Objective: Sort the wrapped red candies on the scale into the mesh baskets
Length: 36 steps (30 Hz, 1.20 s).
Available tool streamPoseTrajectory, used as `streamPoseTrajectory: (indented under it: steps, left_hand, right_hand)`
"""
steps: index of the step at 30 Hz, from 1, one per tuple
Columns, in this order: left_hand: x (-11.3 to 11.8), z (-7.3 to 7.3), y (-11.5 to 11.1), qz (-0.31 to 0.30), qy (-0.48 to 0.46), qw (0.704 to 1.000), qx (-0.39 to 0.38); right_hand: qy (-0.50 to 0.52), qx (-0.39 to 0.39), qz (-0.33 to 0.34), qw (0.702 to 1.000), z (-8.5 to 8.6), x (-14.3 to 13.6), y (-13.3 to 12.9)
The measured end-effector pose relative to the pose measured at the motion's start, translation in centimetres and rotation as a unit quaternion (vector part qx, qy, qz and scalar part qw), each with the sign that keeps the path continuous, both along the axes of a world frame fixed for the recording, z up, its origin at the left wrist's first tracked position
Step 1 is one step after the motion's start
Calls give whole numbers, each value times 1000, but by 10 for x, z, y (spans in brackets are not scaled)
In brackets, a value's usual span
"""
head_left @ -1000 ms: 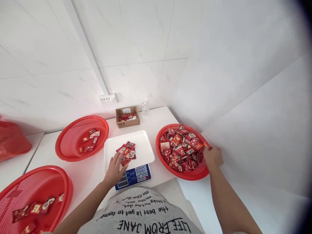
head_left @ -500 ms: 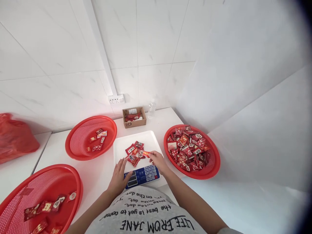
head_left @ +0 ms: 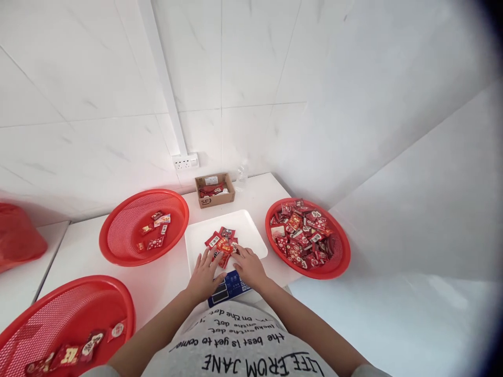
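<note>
Several red packets point(head_left: 224, 245) lie against my spread left hand point(head_left: 204, 278) and my right hand point(head_left: 250, 267) (pinching? I can't tell)

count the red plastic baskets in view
3: the heaped basket right of the white tray, the rear-left basket left of that tray, and the near-left basket, cut off by the picture's edge. None seems hidden.

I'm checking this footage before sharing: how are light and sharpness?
Head view: bright, soft light, clear bottle nearly lost against the pale wall. Head view again: dark shading at the right corners. Same head view: shirt lettering legible, but fine print on the packets too small to read.
</note>
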<state>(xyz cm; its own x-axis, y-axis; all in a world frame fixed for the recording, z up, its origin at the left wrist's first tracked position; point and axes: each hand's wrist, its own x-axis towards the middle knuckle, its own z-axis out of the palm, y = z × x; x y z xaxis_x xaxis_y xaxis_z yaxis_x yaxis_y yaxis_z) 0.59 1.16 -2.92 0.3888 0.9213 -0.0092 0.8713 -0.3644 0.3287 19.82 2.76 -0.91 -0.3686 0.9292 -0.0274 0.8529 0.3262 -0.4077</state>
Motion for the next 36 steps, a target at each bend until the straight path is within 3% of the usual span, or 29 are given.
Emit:
streamPoseTrajectory:
  steps: [5, 13, 18, 30, 36]
  left_hand:
    - [4, -6, 19, -33, 33, 999, 17]
    - [2, -15, 38, -66, 36, 996, 50]
    - [4, -12, 41, -71, 26, 996, 53]
    - [5, -12, 32, -64, 10, 997, 38]
    - [8, -14, 31, -17, 28, 999, 38]
  right_hand:
    - [21, 63, -83, 994, -6, 21, -10]
    - [10, 171, -278, 945, -37, 109, -57]
    - [-6, 183, -341, 922, -47, 139, -81]
    - [19, 148, -341, 928, -51, 138, -39]
    - [-10, 49, -353, 934, -44, 143, -18]
